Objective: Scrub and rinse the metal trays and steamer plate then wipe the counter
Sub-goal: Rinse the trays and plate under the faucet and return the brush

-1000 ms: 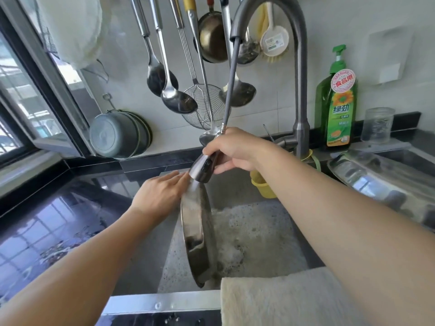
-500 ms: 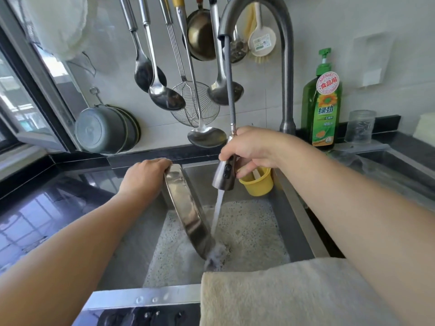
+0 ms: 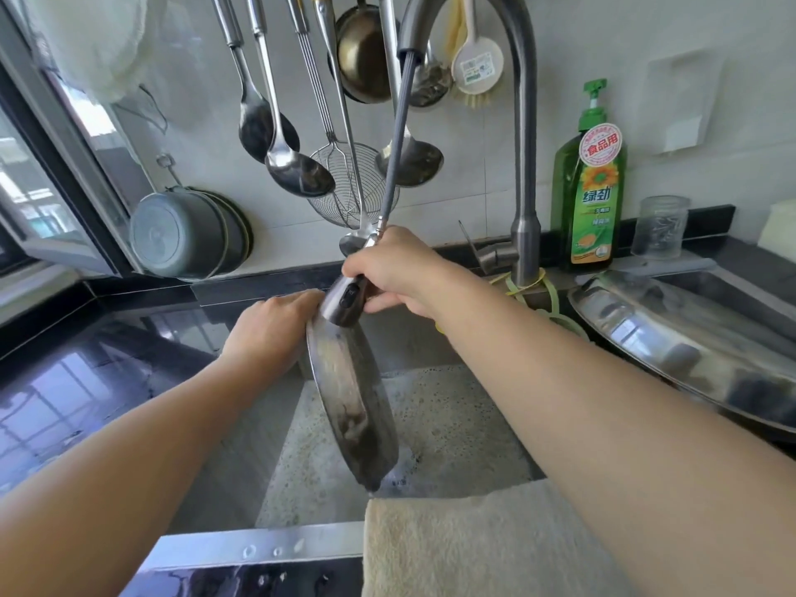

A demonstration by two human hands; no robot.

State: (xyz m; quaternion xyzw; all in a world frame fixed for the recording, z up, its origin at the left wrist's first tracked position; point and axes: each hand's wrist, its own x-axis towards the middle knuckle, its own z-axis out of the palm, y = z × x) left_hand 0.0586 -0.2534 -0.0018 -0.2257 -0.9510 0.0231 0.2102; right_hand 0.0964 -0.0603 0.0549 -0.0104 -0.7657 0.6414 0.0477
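Over the sink point(image 3: 452, 424), a round shiny metal tray point(image 3: 351, 402) is held on edge, tilted, thin rim toward the camera, its surface blurred and wet-looking; lower edge hangs just above the foamy, speckled grey water in the sink; left hand point(image 3: 269, 333) is curled around the tray's top rim from the left, fingers closed on it; right hand point(image 3: 398, 273) is wrapped tight around the dark metal spray head point(image 3: 342, 303), pulled out on a ribbed grey hose point(image 3: 396, 148) from the curved brushed-steel faucet point(image 3: 523, 144); spray head touches or sits just at the tray's top edge beside the left hand; cannot tell if water runs; right of the sink, a second wide polished tray point(image 3: 689, 351) lies tilted in another basin; behind it stands a green plastic soap bottle point(image 3: 590, 196); a fuzzy beige cloth point(image 3: 474, 540) drapes the sink's near rim; left of the sink, glossy black tabletop point(image 3: 86, 381); steel ladles point(image 3: 284, 152) hang on the wall behind the sink.
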